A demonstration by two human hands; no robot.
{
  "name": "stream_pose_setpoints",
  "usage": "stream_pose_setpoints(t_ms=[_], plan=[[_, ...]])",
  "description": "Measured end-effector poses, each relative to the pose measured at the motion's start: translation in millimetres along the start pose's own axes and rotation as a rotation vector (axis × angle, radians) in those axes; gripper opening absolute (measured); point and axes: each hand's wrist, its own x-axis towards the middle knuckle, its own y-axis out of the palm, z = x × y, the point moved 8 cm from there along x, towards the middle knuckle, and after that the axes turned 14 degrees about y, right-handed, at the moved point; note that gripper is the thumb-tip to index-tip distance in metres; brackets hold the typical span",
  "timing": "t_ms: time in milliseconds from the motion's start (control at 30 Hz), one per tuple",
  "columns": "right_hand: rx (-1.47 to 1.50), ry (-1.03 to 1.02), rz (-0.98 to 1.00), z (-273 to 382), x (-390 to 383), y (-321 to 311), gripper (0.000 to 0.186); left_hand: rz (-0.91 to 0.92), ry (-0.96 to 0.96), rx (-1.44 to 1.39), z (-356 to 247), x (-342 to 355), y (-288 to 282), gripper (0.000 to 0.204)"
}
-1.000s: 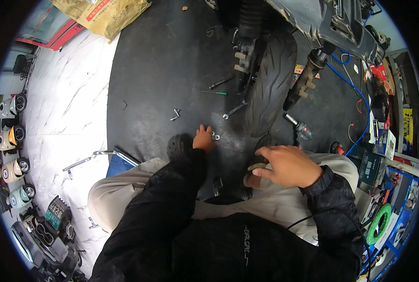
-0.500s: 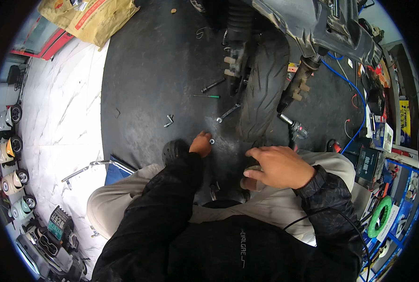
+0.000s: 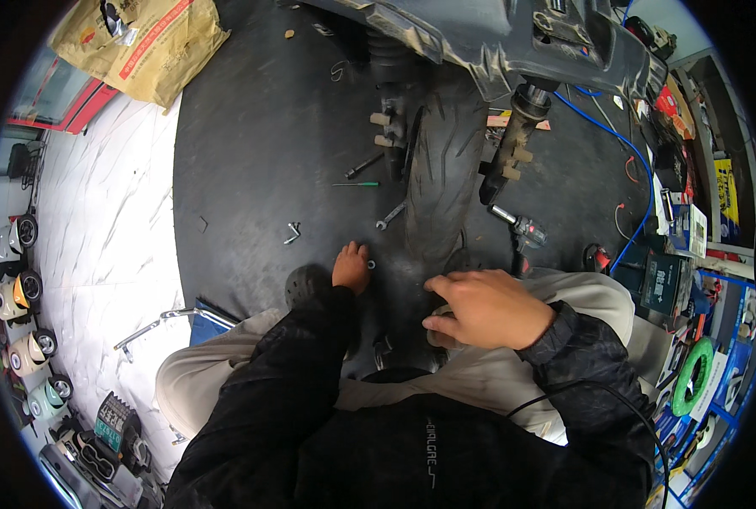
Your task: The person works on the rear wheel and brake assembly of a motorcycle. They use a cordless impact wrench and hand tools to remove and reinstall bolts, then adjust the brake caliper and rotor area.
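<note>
My left hand [image 3: 351, 267] is low over the dark floor mat [image 3: 251, 153], its short-looking fingers slightly apart and nothing visible in them. Just right of it lies a small silver ring, a nut or washer [image 3: 371, 265]. My right hand [image 3: 492, 307] hovers in front of my right knee, open, with index finger and thumb apart and empty. Ahead stands a tyre [image 3: 442, 178] between a left fork leg [image 3: 388, 127] and a right fork leg [image 3: 511, 153]. A wrench [image 3: 390, 216] rests beside the tyre. Several silver bolts [image 3: 292, 233] lie farther left.
A green screwdriver [image 3: 366, 184] and a dark rod [image 3: 363, 166] lie near the left fork leg. A cordless power wrench [image 3: 526, 230] rests right of the tyre. Dark bodywork [image 3: 513, 51] overhangs the far side. A blue hose [image 3: 645, 204] curves along the right; a paper sack [image 3: 140, 55] is far left.
The view has shifted, so the tyre and tools appear further left and lower. My left hand has turned, its fingers pointing more forward beside the silver ring. My right hand keeps its pose.
</note>
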Motion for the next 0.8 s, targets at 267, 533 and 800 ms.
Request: stream_pose_setpoints(t_ms=[267,533,800], plan=[[0.008,-0.012,-0.019,-1,-1,-2,0.056,0.125,-0.098,-0.100,24,7,25,0.017],[0.033,-0.034,-0.029,-3,-2,1,0.055,0.198,-0.059,-0.165,4,0,19,0.022],[0.034,-0.027,-0.044,-6,-2,1,0.054,0.198,-0.017,-0.120,3,7,25,0.023]])
